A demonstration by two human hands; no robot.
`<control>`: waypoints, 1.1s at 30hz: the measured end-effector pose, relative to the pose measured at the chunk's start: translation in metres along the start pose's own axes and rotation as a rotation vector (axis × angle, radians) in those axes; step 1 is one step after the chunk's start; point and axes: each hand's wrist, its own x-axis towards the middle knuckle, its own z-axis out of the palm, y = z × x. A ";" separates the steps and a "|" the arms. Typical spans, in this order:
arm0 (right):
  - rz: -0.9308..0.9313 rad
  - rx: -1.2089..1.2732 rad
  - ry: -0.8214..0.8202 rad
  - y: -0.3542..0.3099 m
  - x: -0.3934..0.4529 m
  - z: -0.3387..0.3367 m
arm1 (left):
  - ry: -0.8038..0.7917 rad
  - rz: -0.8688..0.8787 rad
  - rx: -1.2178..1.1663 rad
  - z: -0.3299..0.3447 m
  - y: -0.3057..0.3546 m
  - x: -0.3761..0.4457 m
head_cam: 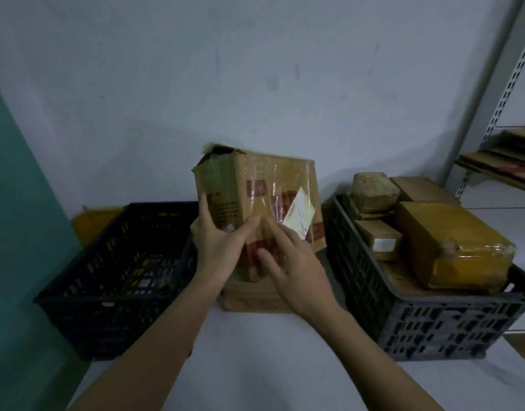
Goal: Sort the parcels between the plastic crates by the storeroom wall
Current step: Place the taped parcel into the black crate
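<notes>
A brown cardboard parcel wrapped in clear tape stands upright at the centre of the frame, held up between 2 crates. Its top left corner is torn open, dark inside. Red printed patches show on its front under the glossy tape, and a white paper label sits tilted on its right half.

The left hand grips the parcel's lower left edge, the thumb up along the left side and the fingers curled across the front. The right hand lies against the lower front just right of the left hand, its fingers fairly straight and touching the tape below the label; whether it truly clasps the parcel cannot be told. The parcel's bottom edge is hidden behind both hands.

Below the hands a flat brown cardboard box lies on the pale floor, mostly covered by the wrists. At the left of the frame sits a dark blue slotted plastic crate; its inside is too dark to make out. At the right, a grey slotted plastic crate holds several parcels, among them a large yellow tape-wrapped parcel on top and a small brown box with a white label. A yellow object behind the left crate is mostly hidden. A metal shelf with flat cardboard is cut off at the upper right edge.
</notes>
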 end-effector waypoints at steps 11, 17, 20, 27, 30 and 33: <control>0.267 0.104 0.233 0.074 0.037 -0.050 | -0.375 -0.149 -0.280 -0.072 -0.012 0.042; -0.013 0.026 -0.042 0.047 0.051 -0.051 | -0.616 -0.004 -0.042 -0.078 0.009 0.051; 0.030 0.244 -0.139 0.048 0.049 -0.051 | -0.653 0.016 0.016 -0.080 0.016 0.055; 0.013 0.340 -0.185 0.046 0.046 -0.044 | -0.714 0.058 0.039 -0.080 0.021 0.061; 0.015 0.373 -0.178 0.052 0.044 -0.039 | -0.772 0.083 0.097 -0.079 0.026 0.064; 0.039 0.445 -0.168 0.059 0.038 -0.027 | -0.775 0.071 0.202 -0.076 0.038 0.066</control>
